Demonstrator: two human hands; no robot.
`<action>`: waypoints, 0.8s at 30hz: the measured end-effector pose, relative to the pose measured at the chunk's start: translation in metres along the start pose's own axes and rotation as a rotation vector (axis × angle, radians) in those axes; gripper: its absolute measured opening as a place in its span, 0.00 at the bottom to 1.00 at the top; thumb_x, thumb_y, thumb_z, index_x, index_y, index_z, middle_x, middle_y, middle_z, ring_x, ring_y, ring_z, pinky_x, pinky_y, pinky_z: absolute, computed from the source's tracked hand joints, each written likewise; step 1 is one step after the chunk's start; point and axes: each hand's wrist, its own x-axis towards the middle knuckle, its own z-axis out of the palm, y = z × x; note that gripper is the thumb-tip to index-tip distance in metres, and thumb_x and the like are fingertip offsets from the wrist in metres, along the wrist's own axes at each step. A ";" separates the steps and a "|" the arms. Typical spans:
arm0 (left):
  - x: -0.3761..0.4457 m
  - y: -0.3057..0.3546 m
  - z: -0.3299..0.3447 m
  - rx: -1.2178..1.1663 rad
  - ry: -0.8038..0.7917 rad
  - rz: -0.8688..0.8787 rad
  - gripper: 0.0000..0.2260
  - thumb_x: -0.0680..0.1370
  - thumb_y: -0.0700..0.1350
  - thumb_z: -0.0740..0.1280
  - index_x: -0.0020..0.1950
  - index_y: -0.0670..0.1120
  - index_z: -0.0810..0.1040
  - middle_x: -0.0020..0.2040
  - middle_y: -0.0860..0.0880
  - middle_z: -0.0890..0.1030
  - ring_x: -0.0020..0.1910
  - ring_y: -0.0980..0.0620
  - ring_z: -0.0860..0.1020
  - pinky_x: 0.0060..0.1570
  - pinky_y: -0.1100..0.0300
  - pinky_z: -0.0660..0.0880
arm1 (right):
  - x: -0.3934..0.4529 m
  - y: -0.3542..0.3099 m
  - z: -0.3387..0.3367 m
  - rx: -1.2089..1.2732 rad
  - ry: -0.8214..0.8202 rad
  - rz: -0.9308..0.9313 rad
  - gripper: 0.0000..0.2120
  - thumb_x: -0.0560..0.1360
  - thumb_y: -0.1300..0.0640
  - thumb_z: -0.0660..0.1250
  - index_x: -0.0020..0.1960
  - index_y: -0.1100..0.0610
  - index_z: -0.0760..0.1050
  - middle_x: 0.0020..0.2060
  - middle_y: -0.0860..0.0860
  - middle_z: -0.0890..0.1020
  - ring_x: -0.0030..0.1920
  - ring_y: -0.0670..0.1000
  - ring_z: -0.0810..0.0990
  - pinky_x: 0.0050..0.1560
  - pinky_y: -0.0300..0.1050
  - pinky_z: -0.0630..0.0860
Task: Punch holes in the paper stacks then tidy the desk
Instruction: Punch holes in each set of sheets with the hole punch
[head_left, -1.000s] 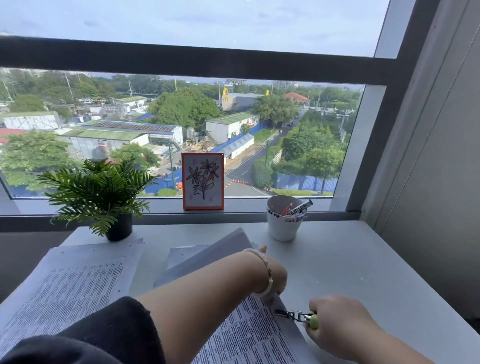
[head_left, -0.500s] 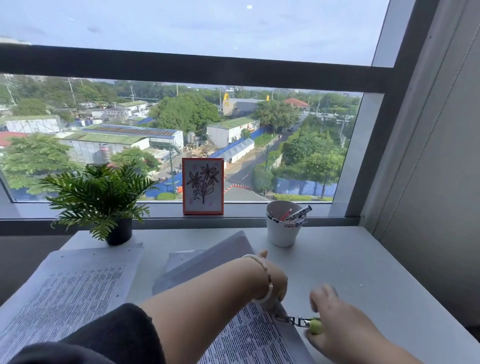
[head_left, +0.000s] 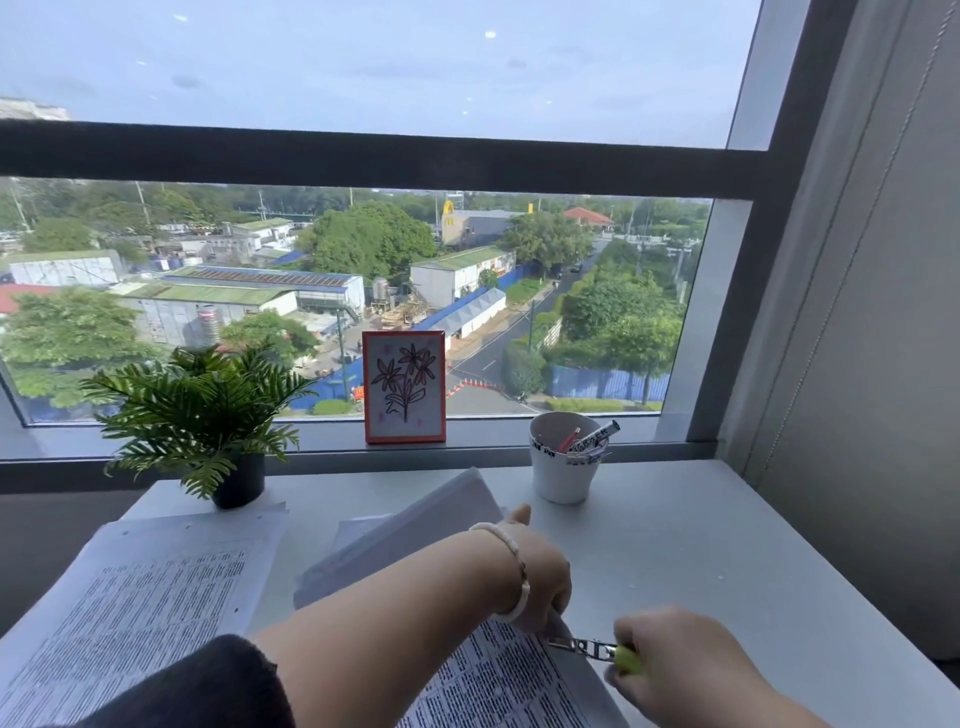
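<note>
Right grip (head_left: 670, 670) closing around the hole punch (head_left: 592, 649) biting the paper stack (head_left: 498, 680) edge on the tabletop (head_left: 701, 545), left hand (head_left: 540, 571) pressing sheets flat; punching step ongoing, next needing a firm squeeze

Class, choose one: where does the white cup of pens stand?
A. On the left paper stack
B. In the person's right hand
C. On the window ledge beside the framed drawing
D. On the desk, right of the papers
D: the white cup stands on the desk, right of the papers, below the window ledge.
</note>
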 end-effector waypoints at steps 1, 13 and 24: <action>0.000 0.000 0.001 0.006 0.000 -0.008 0.10 0.78 0.50 0.63 0.38 0.49 0.75 0.30 0.52 0.71 0.41 0.45 0.72 0.69 0.42 0.48 | 0.001 0.000 0.000 -0.005 -0.001 -0.011 0.14 0.73 0.44 0.60 0.37 0.52 0.64 0.32 0.49 0.64 0.44 0.54 0.66 0.29 0.33 0.54; 0.001 -0.014 0.004 0.102 -0.012 -0.049 0.06 0.77 0.45 0.65 0.51 0.49 0.81 0.42 0.52 0.74 0.58 0.46 0.73 0.71 0.42 0.45 | -0.014 0.015 -0.012 0.125 -0.016 0.075 0.16 0.70 0.43 0.64 0.36 0.50 0.62 0.33 0.47 0.70 0.33 0.45 0.67 0.30 0.37 0.60; 0.006 -0.019 -0.002 -0.007 -0.124 -0.067 0.09 0.79 0.46 0.64 0.56 0.48 0.80 0.56 0.49 0.80 0.63 0.47 0.72 0.72 0.39 0.43 | -0.024 0.013 -0.024 0.917 -0.687 0.124 0.19 0.64 0.50 0.79 0.48 0.60 0.81 0.34 0.53 0.77 0.35 0.51 0.76 0.35 0.39 0.72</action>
